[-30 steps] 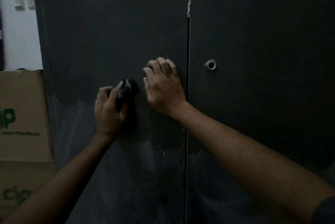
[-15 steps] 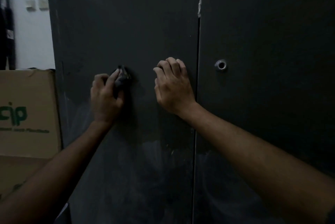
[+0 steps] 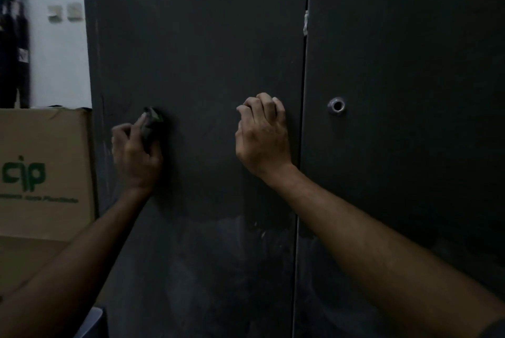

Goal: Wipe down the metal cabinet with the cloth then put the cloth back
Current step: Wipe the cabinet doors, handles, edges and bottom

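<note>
A dark grey metal cabinet [image 3: 207, 45] with two closed doors fills the view. My left hand [image 3: 135, 154] grips a small dark cloth [image 3: 152, 118] with a green edge and presses it against the left door, near that door's left edge. Most of the cloth is hidden under my fingers. My right hand [image 3: 262, 138] rests on the same door close to the centre seam, its fingers curled with the knuckles against the metal and nothing in it.
A round metal lock hole [image 3: 337, 106] sits on the right door. Pale dusty smears [image 3: 246, 250] cover the lower doors. A cardboard box [image 3: 41, 173] with green lettering stands left of the cabinet, before a white wall. A white scrap [image 3: 305, 22] sticks out of the seam.
My left hand has slid the cloth leftward and slightly up across the left door. The right hand has stayed at the same spot by the seam. The view shifted a little left.
</note>
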### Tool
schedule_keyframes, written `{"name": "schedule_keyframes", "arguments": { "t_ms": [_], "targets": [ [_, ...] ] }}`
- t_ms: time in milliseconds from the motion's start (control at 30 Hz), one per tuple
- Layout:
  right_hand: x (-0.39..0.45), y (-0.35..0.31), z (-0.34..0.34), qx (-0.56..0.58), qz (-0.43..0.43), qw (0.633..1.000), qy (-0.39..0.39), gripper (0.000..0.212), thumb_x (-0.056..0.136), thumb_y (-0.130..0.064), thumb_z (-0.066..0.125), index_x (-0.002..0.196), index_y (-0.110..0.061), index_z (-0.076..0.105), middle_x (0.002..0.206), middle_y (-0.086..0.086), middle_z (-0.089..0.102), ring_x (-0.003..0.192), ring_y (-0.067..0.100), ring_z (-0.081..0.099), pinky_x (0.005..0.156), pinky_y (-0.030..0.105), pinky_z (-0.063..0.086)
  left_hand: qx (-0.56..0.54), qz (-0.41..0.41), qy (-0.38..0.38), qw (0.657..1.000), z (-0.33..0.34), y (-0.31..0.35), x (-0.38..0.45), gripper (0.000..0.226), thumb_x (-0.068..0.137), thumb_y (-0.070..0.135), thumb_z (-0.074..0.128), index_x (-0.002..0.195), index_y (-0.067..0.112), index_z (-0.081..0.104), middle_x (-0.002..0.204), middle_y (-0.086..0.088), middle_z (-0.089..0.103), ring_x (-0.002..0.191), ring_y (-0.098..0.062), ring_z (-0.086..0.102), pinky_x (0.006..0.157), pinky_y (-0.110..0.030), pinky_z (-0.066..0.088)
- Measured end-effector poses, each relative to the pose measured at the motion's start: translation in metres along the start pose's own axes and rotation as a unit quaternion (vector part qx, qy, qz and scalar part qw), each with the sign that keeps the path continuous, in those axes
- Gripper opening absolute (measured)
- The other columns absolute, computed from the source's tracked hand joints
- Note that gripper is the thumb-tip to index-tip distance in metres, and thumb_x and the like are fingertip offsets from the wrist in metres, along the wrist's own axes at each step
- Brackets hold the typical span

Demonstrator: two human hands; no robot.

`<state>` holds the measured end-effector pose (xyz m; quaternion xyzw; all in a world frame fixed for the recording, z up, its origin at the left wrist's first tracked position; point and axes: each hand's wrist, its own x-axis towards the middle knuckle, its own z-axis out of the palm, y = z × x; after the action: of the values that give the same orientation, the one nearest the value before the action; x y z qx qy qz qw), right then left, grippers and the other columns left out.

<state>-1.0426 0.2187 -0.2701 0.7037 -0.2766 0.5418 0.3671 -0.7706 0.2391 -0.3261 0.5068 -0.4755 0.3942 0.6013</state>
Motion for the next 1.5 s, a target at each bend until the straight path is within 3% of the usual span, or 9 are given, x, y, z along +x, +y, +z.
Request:
{"name": "schedule_keyframes", "arguments": {
  "t_ms": [67,267,433,500,700,933,1133,1333,1500],
  "targets": [
    [0.0,0.001,0.0,-0.002,-0.001,1.0,0.001,0.032,0.083,-0.019,0.053,0.111,-0.008,0.063,0.117,0.01,0.058,0.124,0.03,0.045,0.113,0.047,0.027,-0.004,0.012,-0.005,1.0,0.008,0.007,-0.016,0.054,0.091,0.021,0.054,0.144,0.011,0.051,0.113,-0.026,0.049,0.101,-0.04,0.05,0.083,-0.046,0.043],
    [0.0,0.0,0.002,0.001,0.002,1.0,0.008,0.03,0.082,-0.018,0.055,0.11,-0.009,0.063,0.116,0.009,0.059,0.124,0.029,0.043,0.113,0.048,0.027,0.062,0.397,-0.196,0.895,-0.018,-0.052,-0.078,0.057,0.092,0.037,0.053,0.145,0.017,0.044,0.12,-0.022,0.051,0.092,-0.036,0.051,0.077,-0.043,0.039],
    [-0.001,-0.002,0.004,0.007,0.009,1.0,0.014,0.028,0.084,-0.018,0.057,0.11,-0.01,0.064,0.115,0.009,0.06,0.125,0.029,0.042,0.113,0.049,0.027,0.046,0.018,-0.049,0.998,-0.02,-0.055,-0.048,0.056,0.09,0.023,0.053,0.145,0.015,0.046,0.115,-0.028,0.047,0.099,-0.045,0.051,0.083,-0.052,0.046],
    [-0.001,-0.002,0.004,0.008,0.008,1.0,0.011,0.028,0.085,-0.019,0.055,0.11,-0.01,0.064,0.116,0.009,0.06,0.125,0.029,0.042,0.113,0.049,0.027,0.009,-0.155,0.013,0.988,-0.011,-0.028,-0.048,0.054,0.094,0.019,0.055,0.146,0.011,0.047,0.115,-0.029,0.046,0.103,-0.044,0.05,0.088,-0.05,0.044],
    [-0.003,0.0,0.006,0.004,0.001,1.0,0.015,0.027,0.087,-0.02,0.054,0.11,-0.01,0.064,0.114,0.008,0.06,0.125,0.029,0.043,0.113,0.05,0.028,0.035,0.211,-0.151,0.965,-0.02,-0.043,-0.119,0.051,0.1,0.04,0.044,0.146,0.017,0.042,0.116,-0.024,0.052,0.095,-0.043,0.055,0.084,-0.044,0.041],
    [-0.003,0.0,0.01,0.021,0.002,0.999,0.034,0.026,0.087,-0.02,0.053,0.107,-0.01,0.065,0.112,0.009,0.061,0.125,0.029,0.042,0.112,0.051,0.03,0.02,-0.198,0.031,0.979,-0.019,-0.051,-0.027,0.053,0.095,0.028,0.048,0.144,0.01,0.048,0.115,-0.026,0.041,0.108,-0.043,0.047,0.093,-0.05,0.041],
    [-0.003,0.0,0.01,0.022,0.0,0.999,0.025,0.027,0.086,-0.023,0.051,0.106,-0.011,0.065,0.111,0.009,0.06,0.126,0.029,0.04,0.112,0.051,0.029,0.022,-0.056,-0.058,0.997,-0.025,-0.059,-0.089,0.061,0.093,0.031,0.047,0.151,0.016,0.044,0.114,-0.025,0.044,0.104,-0.042,0.047,0.083,-0.051,0.045],
    [-0.003,0.001,0.009,0.013,-0.003,1.0,0.014,0.027,0.087,-0.023,0.05,0.107,-0.011,0.065,0.112,0.009,0.06,0.127,0.03,0.041,0.112,0.052,0.029,0.017,-0.284,0.032,0.958,-0.03,-0.054,-0.03,0.06,0.094,0.042,0.041,0.133,-0.003,0.05,0.126,-0.032,0.042,0.115,-0.045,0.047,0.094,-0.051,0.04],
    [-0.003,0.002,0.007,0.009,-0.002,1.0,0.009,0.029,0.087,-0.024,0.05,0.108,-0.012,0.065,0.115,0.009,0.058,0.128,0.03,0.039,0.113,0.051,0.028,0.006,-0.101,-0.039,0.994,-0.017,-0.038,-0.04,0.056,0.099,0.024,0.054,0.154,0.021,0.04,0.123,-0.022,0.043,0.108,-0.036,0.046,0.083,-0.043,0.043]
  ]
}}
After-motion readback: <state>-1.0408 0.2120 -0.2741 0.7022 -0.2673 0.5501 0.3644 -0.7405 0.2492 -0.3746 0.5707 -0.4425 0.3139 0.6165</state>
